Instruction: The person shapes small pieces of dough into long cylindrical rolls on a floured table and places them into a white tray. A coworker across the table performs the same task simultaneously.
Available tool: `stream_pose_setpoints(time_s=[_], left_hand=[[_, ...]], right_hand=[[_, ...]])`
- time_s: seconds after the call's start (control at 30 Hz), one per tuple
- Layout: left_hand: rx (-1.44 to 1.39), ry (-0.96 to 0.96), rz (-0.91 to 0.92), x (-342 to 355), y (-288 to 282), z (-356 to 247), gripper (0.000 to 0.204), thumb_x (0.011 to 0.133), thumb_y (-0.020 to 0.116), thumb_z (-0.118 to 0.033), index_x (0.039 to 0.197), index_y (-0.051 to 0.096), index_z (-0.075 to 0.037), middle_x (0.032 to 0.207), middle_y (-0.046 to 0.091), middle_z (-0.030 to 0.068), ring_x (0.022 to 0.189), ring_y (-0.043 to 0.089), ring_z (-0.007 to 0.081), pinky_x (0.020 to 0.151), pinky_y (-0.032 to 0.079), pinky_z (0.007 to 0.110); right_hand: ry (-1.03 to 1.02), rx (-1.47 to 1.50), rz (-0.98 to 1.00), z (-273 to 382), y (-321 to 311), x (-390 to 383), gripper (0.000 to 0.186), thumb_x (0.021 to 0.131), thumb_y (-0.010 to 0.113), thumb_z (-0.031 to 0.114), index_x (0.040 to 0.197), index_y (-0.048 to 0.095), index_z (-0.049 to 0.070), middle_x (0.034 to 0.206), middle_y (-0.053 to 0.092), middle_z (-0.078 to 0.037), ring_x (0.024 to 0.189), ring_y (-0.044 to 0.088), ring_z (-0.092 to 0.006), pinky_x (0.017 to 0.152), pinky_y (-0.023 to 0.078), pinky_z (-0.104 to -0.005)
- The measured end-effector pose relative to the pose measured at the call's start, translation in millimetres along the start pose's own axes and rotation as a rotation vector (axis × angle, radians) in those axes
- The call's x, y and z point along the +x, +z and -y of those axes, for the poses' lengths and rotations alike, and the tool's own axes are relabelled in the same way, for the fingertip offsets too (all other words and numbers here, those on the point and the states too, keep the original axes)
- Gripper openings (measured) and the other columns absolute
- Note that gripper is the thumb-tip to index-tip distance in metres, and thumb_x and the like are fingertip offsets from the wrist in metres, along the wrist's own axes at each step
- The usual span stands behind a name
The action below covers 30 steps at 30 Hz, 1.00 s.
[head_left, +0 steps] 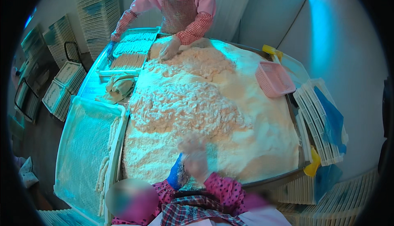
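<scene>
Crumbs are spread thickly over the counter, and a heap of pale strips is piled on them near the middle. On the near side of the heap, the left hand and the right hand are held close together over the crumbs. The left is covered by a blue glove dusted with crumbs; the right is seen as pale and blurred. Because of the blur, it cannot be told whether the fingers of either hand are spread, pressed together or pinching something.

To the left of the heap and toward the near side, a wide tray is placed, with a few strips laid along its right edge. Left of the heap, a crumpled cloth is set down, and beyond the cloth another tray is filled with rows of strips. On the far side of the heap, one pale hand of a co-worker is lowered to the crumbs. To the right of the heap, a pink basket is rested near the counter's edge.
</scene>
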<state>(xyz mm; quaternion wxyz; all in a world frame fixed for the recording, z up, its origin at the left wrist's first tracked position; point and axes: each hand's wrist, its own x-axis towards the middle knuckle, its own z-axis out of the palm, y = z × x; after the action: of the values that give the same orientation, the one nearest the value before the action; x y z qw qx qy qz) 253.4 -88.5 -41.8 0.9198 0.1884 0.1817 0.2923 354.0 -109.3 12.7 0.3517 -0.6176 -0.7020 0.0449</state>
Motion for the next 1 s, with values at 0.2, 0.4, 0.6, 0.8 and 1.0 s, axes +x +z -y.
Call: stream_pose_setpoints(time_s=[0.2, 0.4, 0.6, 0.8, 1.0], left_hand=[[0.097, 0.029, -0.04, -2.4, -18.9, 11.3, 0.056, 0.095, 0.039, -0.038, 0.139, 0.029, -0.005, 0.142, 0.034, 0.0071, 0.129, 0.033, 0.023, 0.108, 0.024, 0.035], [0.009, 1.179, -0.121, 51.3, 52.9, 44.8, 0.065, 0.095, 0.034, -0.047, 0.141, 0.024, -0.003, 0.146, 0.026, 0.0114, 0.135, 0.023, 0.0278, 0.111, 0.018, 0.043], [-0.063, 0.189, -0.366, -4.4, -53.4, -22.6, 0.052, 0.096, 0.036, -0.044, 0.133, 0.038, -0.008, 0.111, 0.054, 0.0071, 0.084, 0.047, 0.0159, 0.083, 0.042, 0.031], [0.046, 0.706, -0.55, 15.1, -39.3, -159.8, 0.045, 0.096, 0.04, -0.038, 0.128, 0.04, -0.006, 0.106, 0.054, 0.0067, 0.083, 0.049, 0.0152, 0.078, 0.042, 0.031], [1.164, 0.52, -0.912, -18.7, -196.0, -283.9, 0.033, 0.096, 0.043, -0.029, 0.115, 0.053, -0.004, 0.102, 0.06, 0.0092, 0.089, 0.055, 0.0148, 0.081, 0.044, 0.029]], right_hand=[[-0.029, 0.079, 0.012, -7.6, 13.0, -6.7, 0.049, 0.089, 0.037, 0.027, 0.136, 0.041, 0.012, 0.148, 0.024, -0.011, 0.139, 0.012, -0.0306, 0.111, 0.002, -0.0462], [0.057, 0.338, -0.103, -10.7, 4.4, 2.9, 0.052, 0.09, 0.041, 0.025, 0.14, 0.033, 0.009, 0.145, 0.028, -0.013, 0.138, 0.016, -0.029, 0.112, 0.008, -0.0412], [0.329, -0.13, -0.326, -84.3, -10.3, 38.0, 0.053, 0.082, 0.058, 0.015, 0.13, 0.043, 0.003, 0.124, 0.05, -0.018, 0.118, 0.043, -0.033, 0.101, 0.029, -0.0429], [0.455, -0.474, -0.221, -217.5, -36.4, 24.1, 0.017, 0.071, 0.065, 0.011, 0.087, 0.061, 0.011, 0.08, 0.061, -0.01, 0.077, 0.058, -0.0282, 0.071, 0.045, -0.042], [0.655, -0.256, -0.208, -203.1, -27.1, 43.7, 0.016, 0.07, 0.064, 0.013, 0.084, 0.059, 0.009, 0.076, 0.06, -0.009, 0.072, 0.059, -0.0277, 0.066, 0.047, -0.0393]])
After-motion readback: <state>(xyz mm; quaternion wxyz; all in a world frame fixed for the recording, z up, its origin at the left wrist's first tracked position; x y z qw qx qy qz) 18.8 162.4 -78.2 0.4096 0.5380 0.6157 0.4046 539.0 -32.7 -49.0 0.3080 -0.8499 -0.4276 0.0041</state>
